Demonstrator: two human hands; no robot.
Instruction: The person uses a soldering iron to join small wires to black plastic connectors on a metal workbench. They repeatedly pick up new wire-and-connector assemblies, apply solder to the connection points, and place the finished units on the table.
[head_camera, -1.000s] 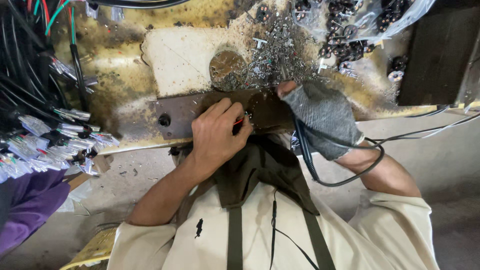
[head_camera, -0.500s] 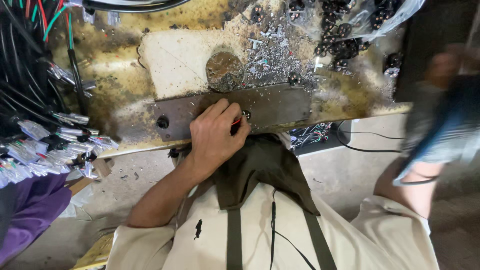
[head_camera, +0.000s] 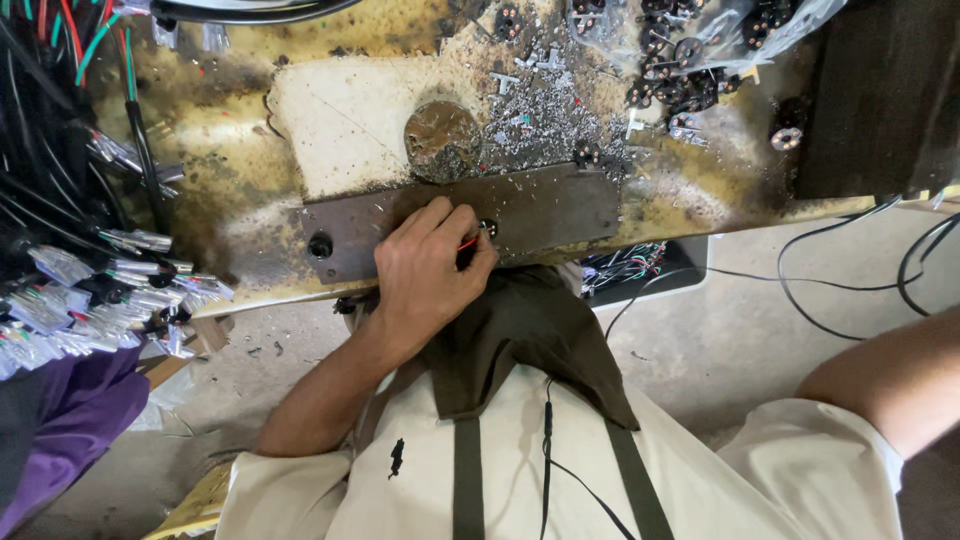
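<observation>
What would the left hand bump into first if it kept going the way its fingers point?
Probably the small dark round part on the brown metal plate: the left hand, pinching a thin red piece, points right at it. Depth is unclear.

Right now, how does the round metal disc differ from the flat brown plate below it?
The disc is round and small; the plate is a long rectangle. The disc lies untouched among metal shavings; the left hand rests on the plate. Both look dull and rusty.
</observation>
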